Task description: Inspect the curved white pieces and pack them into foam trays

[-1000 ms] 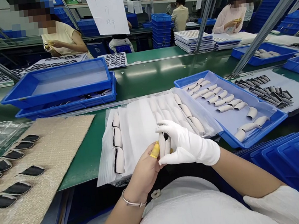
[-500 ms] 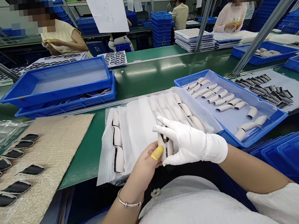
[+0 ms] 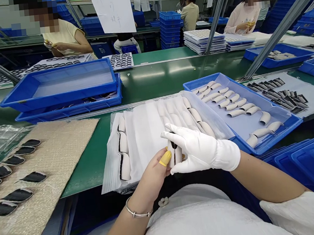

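The left hand (image 3: 152, 176), bare but for a yellow finger cot (image 3: 165, 158) on the thumb, and the right hand (image 3: 198, 150), in a white glove, meet just above the near edge of the green table (image 3: 147, 83). Between them stands a small pale curved part (image 3: 174, 153) with a dark inner face, upright; the left grip is closed on it from the left, thumb pressed to its side, and the right grip is closed on it from the right, gloved fingers wrapped over its top. How many such parts are pinched there is hard to tell, perhaps two. Just beyond the hands lies a clear plastic tray (image 3: 114, 137) lined with white sheet, with more pale parts set in rows along its left and right sides. To its right, touching it, a blue bin (image 3: 286, 124) holds loose pale parts on a white liner. Far left, dark oval pieces (image 3: 34, 177) lie on a tan mat (image 3: 64, 142). Two stacked blue trays (image 3: 59, 96) sit across the table, and other people work on the far side.
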The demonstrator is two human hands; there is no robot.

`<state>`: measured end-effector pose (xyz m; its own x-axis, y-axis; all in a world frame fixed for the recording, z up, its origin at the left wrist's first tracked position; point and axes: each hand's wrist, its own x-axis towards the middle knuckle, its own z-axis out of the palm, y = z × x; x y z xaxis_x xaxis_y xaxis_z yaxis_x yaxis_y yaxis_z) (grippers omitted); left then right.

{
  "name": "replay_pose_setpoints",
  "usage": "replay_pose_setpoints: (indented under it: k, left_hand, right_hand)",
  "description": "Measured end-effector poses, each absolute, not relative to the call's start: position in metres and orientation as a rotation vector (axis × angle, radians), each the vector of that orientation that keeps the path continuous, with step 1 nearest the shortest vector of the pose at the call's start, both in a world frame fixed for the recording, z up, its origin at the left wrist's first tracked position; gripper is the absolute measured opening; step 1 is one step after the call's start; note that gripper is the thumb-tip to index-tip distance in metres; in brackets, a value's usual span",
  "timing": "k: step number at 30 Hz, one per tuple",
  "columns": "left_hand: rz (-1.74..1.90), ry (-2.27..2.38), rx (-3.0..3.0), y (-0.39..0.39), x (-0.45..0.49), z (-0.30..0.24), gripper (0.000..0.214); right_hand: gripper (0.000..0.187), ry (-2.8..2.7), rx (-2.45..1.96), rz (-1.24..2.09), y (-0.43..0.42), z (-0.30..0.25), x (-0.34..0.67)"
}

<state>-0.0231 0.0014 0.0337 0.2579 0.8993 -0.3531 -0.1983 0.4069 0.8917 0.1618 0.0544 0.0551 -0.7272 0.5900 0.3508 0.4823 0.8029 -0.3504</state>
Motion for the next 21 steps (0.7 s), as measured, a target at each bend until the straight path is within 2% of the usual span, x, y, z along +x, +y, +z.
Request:
replay_pose_setpoints:
  k: [10, 21]
  left_hand:
    - [0.818, 0.934, 0.959, 0.0054, -0.0192, 0.0397, 0.053]
    - [0.79, 0.963, 0.956, 0.0067, -0.0195, 0.04, 0.05]
  right_hand:
    - [0.084, -2.566, -0.795, 0.3, 0.0549, 0.0578, 0.1602]
    - [0.096, -2.605, -0.837, 0.281, 0.0541, 0.0546, 0.1573]
